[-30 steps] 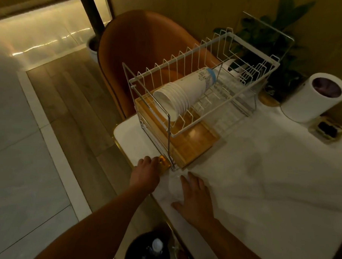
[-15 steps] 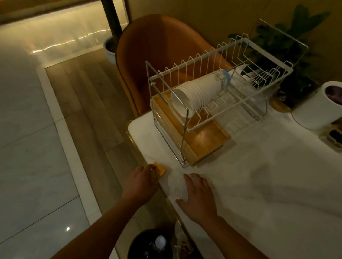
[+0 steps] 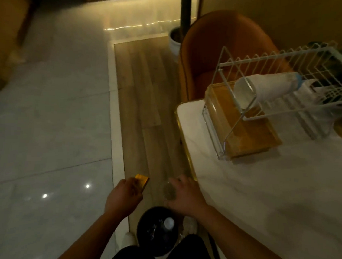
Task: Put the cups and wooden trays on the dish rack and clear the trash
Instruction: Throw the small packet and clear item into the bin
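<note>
Right of the grip lies a white marble table with a gold edge, and an orange upholstered chair stands at its far end. Beneath the grip and running ahead is a strip of wood-plank floor, with pale glossy tiles to its left. Far ahead, a dark pole stands by a white pot.

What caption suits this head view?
Left hand holds a flat orange packet, right hand grips crumpled clear plastic, near the round black bin.

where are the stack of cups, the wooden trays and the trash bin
stack of cups (image 3: 270,88): head view, its side
wooden trays (image 3: 252,139): head view, top face
trash bin (image 3: 139,230): head view, left rim
</note>
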